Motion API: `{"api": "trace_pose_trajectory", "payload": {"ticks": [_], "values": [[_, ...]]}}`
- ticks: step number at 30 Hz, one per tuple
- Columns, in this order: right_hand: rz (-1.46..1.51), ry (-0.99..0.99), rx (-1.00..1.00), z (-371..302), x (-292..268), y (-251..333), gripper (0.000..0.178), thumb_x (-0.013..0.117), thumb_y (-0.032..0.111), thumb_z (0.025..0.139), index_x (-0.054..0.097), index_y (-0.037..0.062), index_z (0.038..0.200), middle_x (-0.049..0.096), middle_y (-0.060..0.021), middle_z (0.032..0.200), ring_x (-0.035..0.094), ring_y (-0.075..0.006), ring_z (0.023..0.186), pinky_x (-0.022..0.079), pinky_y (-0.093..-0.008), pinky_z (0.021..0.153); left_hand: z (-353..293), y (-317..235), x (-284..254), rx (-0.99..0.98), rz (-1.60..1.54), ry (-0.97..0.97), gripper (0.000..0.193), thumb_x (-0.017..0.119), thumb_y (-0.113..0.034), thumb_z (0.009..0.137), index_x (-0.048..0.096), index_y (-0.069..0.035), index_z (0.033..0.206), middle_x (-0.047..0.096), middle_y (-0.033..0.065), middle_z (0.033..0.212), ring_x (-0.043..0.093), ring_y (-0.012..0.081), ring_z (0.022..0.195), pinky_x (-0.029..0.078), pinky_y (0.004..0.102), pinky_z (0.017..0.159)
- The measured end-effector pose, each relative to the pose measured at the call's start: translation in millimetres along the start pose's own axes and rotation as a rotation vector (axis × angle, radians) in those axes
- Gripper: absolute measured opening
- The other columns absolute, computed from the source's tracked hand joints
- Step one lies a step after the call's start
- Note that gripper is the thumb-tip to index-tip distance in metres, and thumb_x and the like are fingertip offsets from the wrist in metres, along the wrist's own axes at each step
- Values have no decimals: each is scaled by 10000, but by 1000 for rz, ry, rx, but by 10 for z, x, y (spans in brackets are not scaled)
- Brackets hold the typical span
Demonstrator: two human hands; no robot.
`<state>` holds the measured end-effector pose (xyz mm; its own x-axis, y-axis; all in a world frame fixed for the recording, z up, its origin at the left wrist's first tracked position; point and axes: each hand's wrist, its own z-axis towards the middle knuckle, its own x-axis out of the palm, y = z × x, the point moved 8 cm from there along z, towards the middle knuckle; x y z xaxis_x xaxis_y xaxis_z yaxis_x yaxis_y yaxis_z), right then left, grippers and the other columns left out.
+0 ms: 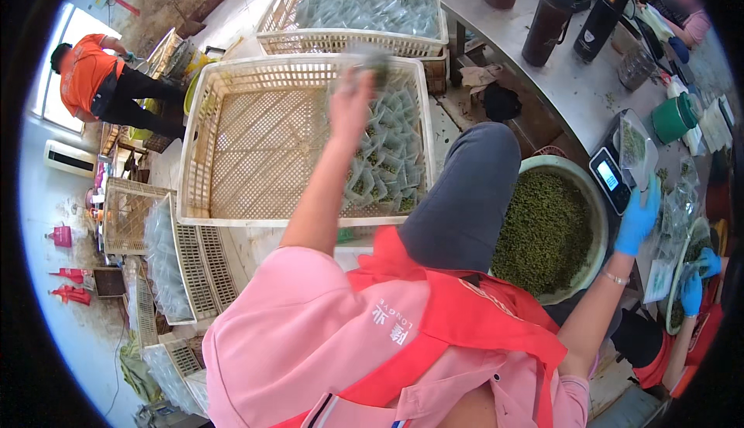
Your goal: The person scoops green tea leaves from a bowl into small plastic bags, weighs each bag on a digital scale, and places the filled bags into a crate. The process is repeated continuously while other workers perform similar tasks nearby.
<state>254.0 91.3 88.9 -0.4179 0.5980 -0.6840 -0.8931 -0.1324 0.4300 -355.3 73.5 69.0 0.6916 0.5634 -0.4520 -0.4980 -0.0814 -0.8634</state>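
My bare left hand (350,103) reaches over the plastic crate and is smeared by motion. At its fingertips is a blurred, dark greenish small packet (375,65). Clear packets of green peppercorn-like berries (384,149) fill the right side of that crate (232,222), while the crate's left side shows its lattice bottom. My blue-gloved right hand (638,217) is beside the digital scale (610,180), fingers stretched out toward a clear packet with green contents (633,146) on the scale's pan. Whether the fingertips touch the packet cannot be made out.
A round basin (598,219) of loose green berries stands by my knee. Behind lies another crate (353,44) of packets. Dark bottles (552,21) and a green container (674,118) stand on the metal table (508,13). A co-worker's blue gloves (692,292) work at right; another person (97,79) bends at left.
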Motion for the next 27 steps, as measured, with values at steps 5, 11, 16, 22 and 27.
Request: {"api": "trace_pose_trajectory", "payload": {"ticks": [5,11,16,22,27], "values": [[415,203,269,-524,60,-114,356,527,90,918,538,-17,1257,562,-130,1262,532,-200,1131,398,-319,983,106,1400,-1088,-244,153,-260,488,439,-492,929,561,-97,1188,682,144,918,671,254,821,476,378,788],[572,386,385,-997,327,70,314,543,78,919,572,-13,1218,602,-102,1203,555,-169,1083,419,-292,957,613,2329,-1141,-312,266,-220,507,486,-458,905,537,-44,1194,644,203,1028,619,366,947,450,432,839],[387,466,276,-1177,365,328,335,573,59,870,594,13,1201,636,-82,1134,575,-140,982,445,-277,884,737,2490,-569,-155,296,33,587,613,-321,847,428,-21,1317,553,232,1224,532,348,1142,414,426,950],[157,613,424,-1476,605,247,429,662,236,799,599,99,1201,654,-176,973,642,-283,861,497,-371,786,868,2816,-659,-180,-9,42,627,634,-252,865,365,34,1354,523,158,1284,517,268,1140,397,366,964],[-92,641,350,-1740,814,112,416,668,262,778,605,103,1157,626,-186,1056,611,-348,938,486,-424,834,650,1486,-97,166,58,5,461,593,-179,871,469,4,1276,557,150,1225,552,232,1079,444,334,908]]}}
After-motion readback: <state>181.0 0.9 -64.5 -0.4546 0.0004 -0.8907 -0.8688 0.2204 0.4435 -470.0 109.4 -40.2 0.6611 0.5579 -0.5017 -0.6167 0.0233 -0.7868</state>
